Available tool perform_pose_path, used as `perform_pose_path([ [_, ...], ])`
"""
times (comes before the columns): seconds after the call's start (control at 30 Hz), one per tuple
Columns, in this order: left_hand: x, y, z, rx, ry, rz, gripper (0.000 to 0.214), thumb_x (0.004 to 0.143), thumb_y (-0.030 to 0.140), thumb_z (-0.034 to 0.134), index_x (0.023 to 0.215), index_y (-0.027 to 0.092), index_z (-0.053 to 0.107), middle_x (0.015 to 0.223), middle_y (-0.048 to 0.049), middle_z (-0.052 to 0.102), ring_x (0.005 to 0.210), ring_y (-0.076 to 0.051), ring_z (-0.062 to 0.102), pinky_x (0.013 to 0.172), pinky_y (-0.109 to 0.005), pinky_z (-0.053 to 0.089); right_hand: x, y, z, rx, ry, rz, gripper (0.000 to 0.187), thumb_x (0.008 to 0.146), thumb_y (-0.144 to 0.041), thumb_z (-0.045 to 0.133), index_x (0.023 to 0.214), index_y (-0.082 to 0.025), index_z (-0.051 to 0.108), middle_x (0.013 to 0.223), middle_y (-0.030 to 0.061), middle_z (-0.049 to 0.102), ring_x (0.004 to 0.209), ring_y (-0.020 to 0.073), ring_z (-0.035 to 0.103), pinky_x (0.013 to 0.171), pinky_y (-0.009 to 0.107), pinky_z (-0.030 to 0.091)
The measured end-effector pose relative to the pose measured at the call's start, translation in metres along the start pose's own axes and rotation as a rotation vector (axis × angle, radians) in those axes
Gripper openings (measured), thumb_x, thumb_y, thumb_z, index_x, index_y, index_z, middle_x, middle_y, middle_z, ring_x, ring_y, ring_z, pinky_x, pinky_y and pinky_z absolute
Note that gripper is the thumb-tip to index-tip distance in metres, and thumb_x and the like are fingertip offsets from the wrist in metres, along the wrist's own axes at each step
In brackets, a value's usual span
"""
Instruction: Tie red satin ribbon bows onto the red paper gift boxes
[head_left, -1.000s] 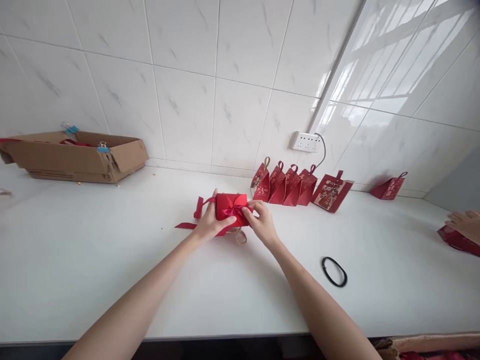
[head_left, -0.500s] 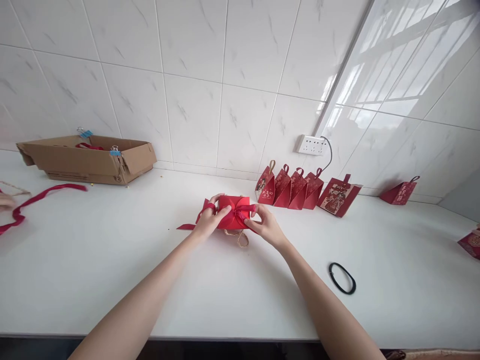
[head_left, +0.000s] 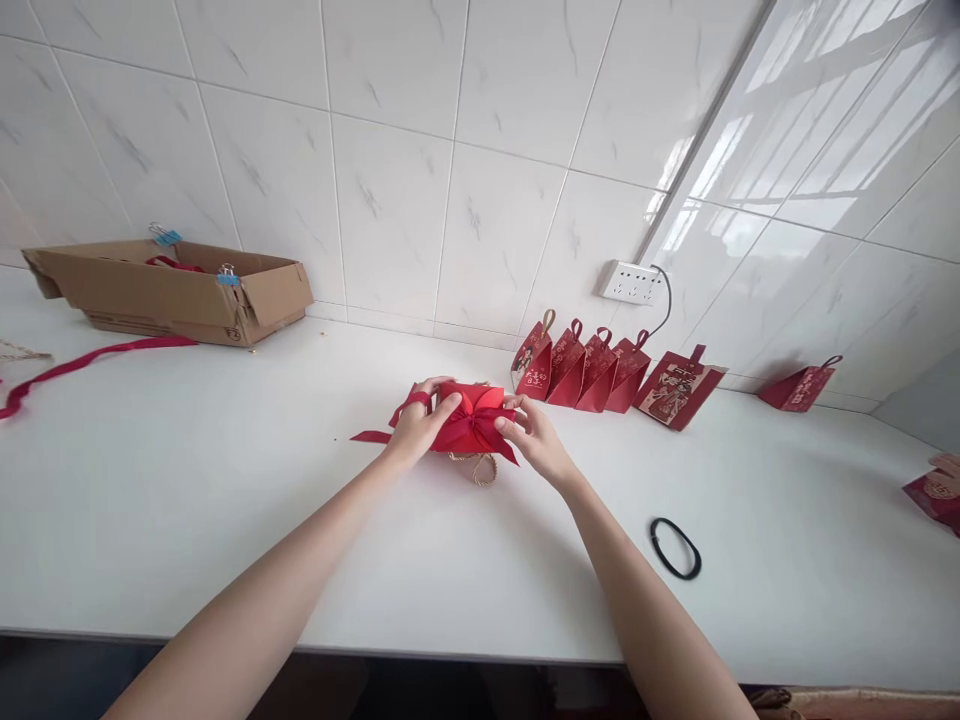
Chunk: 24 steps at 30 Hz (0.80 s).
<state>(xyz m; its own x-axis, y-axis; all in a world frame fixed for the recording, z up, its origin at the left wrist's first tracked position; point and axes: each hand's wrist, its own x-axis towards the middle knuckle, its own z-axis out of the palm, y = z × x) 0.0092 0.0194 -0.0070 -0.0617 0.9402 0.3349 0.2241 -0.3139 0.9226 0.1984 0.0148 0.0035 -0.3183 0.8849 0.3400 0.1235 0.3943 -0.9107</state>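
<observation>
A small red gift box stands at the middle of the table, with a dark red ribbon tied over its front in a bow. My left hand grips the box's left side, thumb on the front beside the bow; part of the ribbon shows around its fingers. With thumb and fingers, my right hand holds the bow's right loop. One ribbon tail points down to the right, another sticks out left. Below the box hangs a loop of twisted gold cord. The box's back is hidden.
At the back left is a cardboard box with blue clips. A loose red ribbon lies before it. Several red paper boxes line the wall under a power socket. A black ring-shaped band lies at front right.
The bow is spread wider, and its lower right tail now shows. My right fingers have shifted on the loop. Another person's hand at the far left has left the view. The camera view has shifted slightly.
</observation>
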Motion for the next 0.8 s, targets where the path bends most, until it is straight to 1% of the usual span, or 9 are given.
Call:
perform_pose_path([
  [0.1, -0.002, -0.002, 0.005, -0.064, 0.030, 0.009, 0.043, 0.078, 0.049, 0.055, 0.111, 0.022, 0.045, 0.122, -0.0094, 0.053, 0.118, -0.022, 0.048, 0.094, -0.036, 0.041, 0.003, 0.004, 0.001, -0.113, 0.127, -0.020, 0.033, 0.079, -0.052, 0.054, 0.071, -0.020, 0.049, 0.104, 0.0076, 0.054, 0.101, 0.0218, 0.054, 0.076, 0.034, 0.049],
  [0.23, -0.002, -0.002, 0.005, -0.079, 0.151, 0.018, 0.038, 0.073, 0.045, 0.060, 0.094, 0.022, 0.039, 0.130, -0.0123, 0.043, 0.124, -0.024, 0.042, 0.095, -0.038, 0.041, 0.007, 0.010, 0.000, -0.113, 0.156, -0.003, 0.037, 0.075, -0.054, 0.057, 0.063, -0.019, 0.053, 0.107, 0.0090, 0.056, 0.099, 0.0228, 0.055, 0.077, 0.035, 0.049],
  [0.27, -0.002, -0.001, 0.004, -0.065, 0.148, 0.042, 0.036, 0.072, 0.045, 0.061, 0.089, 0.022, 0.040, 0.131, -0.0123, 0.041, 0.126, -0.025, 0.041, 0.095, -0.039, 0.040, 0.007, 0.011, -0.001, -0.099, 0.157, 0.009, 0.037, 0.074, -0.054, 0.058, 0.063, -0.019, 0.054, 0.107, 0.0089, 0.057, 0.096, 0.0222, 0.056, 0.077, 0.035, 0.049],
  [0.33, -0.003, -0.001, 0.001, -0.050, 0.076, 0.108, 0.035, 0.069, 0.046, 0.062, 0.082, 0.021, 0.041, 0.132, -0.0118, 0.038, 0.127, -0.029, 0.038, 0.094, -0.042, 0.041, 0.008, 0.012, -0.002, -0.077, 0.163, 0.033, 0.037, 0.073, -0.054, 0.059, 0.064, -0.019, 0.054, 0.105, 0.0083, 0.059, 0.089, 0.0206, 0.058, 0.077, 0.035, 0.048],
  [0.4, -0.005, -0.001, -0.002, -0.034, -0.027, 0.179, 0.034, 0.066, 0.043, 0.064, 0.081, 0.021, 0.044, 0.135, -0.0107, 0.035, 0.129, -0.032, 0.034, 0.094, -0.043, 0.042, 0.008, 0.013, -0.004, -0.065, 0.185, 0.044, 0.037, 0.073, -0.054, 0.059, 0.064, -0.019, 0.053, 0.095, 0.0073, 0.061, 0.084, 0.0195, 0.058, 0.075, 0.035, 0.048],
  [0.47, -0.006, -0.001, -0.004, -0.009, -0.092, 0.245, 0.031, 0.065, 0.038, 0.064, 0.083, 0.021, 0.046, 0.136, -0.0096, 0.034, 0.131, -0.033, 0.031, 0.095, -0.043, 0.042, 0.009, 0.013, -0.005, -0.056, 0.204, 0.049, 0.037, 0.073, -0.054, 0.059, 0.065, -0.019, 0.052, 0.084, 0.0056, 0.061, 0.079, 0.0183, 0.057, 0.075, 0.035, 0.048],
  [0.57, -0.006, 0.000, -0.004, 0.055, -0.094, 0.307, 0.021, 0.070, 0.035, 0.062, 0.077, 0.021, 0.048, 0.137, -0.0089, 0.035, 0.131, -0.031, 0.031, 0.099, -0.043, 0.039, 0.009, 0.013, -0.007, -0.031, 0.211, 0.071, 0.037, 0.074, -0.054, 0.058, 0.067, -0.019, 0.052, 0.078, 0.0040, 0.060, 0.075, 0.0168, 0.056, 0.074, 0.034, 0.048],
  [0.67, -0.005, 0.001, -0.003, 0.127, -0.070, 0.311, 0.022, 0.076, 0.038, 0.057, 0.068, 0.021, 0.047, 0.136, -0.0090, 0.039, 0.129, -0.028, 0.035, 0.100, -0.042, 0.036, 0.009, 0.012, -0.007, -0.009, 0.208, 0.094, 0.038, 0.072, -0.055, 0.060, 0.066, -0.018, 0.052, 0.080, 0.0047, 0.061, 0.074, 0.0165, 0.056, 0.072, 0.033, 0.048],
  [0.8, -0.005, 0.005, -0.001, 0.177, -0.049, 0.284, 0.020, 0.083, 0.037, 0.047, 0.070, 0.022, 0.045, 0.123, -0.0063, 0.051, 0.119, -0.021, 0.046, 0.098, -0.037, 0.037, 0.009, 0.010, -0.007, 0.014, 0.194, 0.098, 0.040, 0.069, -0.056, 0.062, 0.064, -0.018, 0.052, 0.080, 0.0041, 0.061, 0.073, 0.0165, 0.056, 0.073, 0.035, 0.049],
])
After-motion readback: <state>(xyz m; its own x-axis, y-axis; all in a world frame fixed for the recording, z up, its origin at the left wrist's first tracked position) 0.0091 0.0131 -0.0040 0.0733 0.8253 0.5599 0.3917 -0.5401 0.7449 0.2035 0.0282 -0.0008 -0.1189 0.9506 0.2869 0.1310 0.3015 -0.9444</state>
